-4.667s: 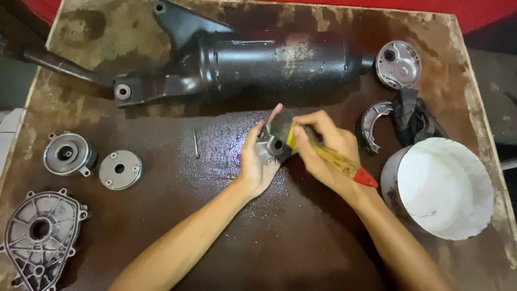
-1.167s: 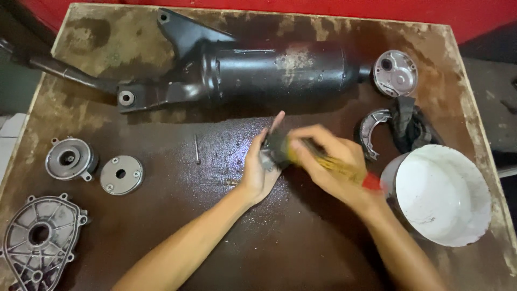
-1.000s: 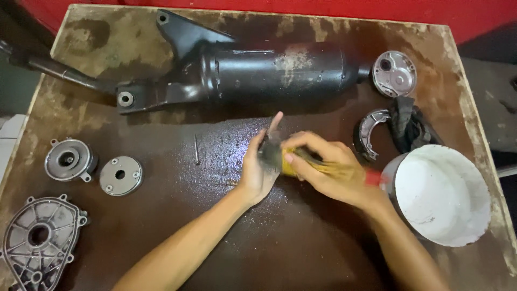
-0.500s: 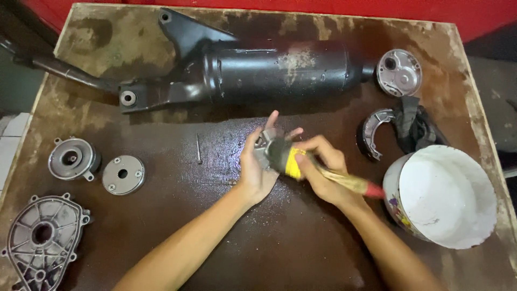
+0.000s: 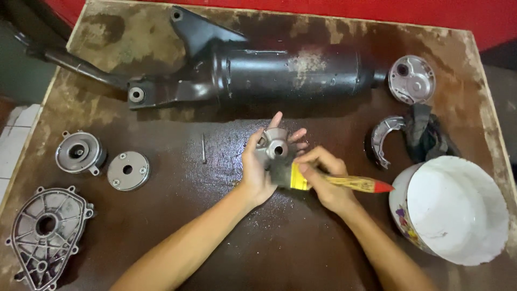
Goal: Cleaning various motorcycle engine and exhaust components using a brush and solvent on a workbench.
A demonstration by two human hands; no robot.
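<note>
Fingers (image 5: 257,161) around metal part (image 5: 273,149), brush (image 5: 323,180) probably touching.

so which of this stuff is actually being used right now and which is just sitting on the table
In use:
- small grey metal part, held in the left hand
- yellow-handled paintbrush, held in the right hand, bristles against the part

Lying about:
- long black housing
- white bowl
- round cover
- curved shoe and dark rag
- two round hubs
- ribbed cover plate
- thin pin
</note>
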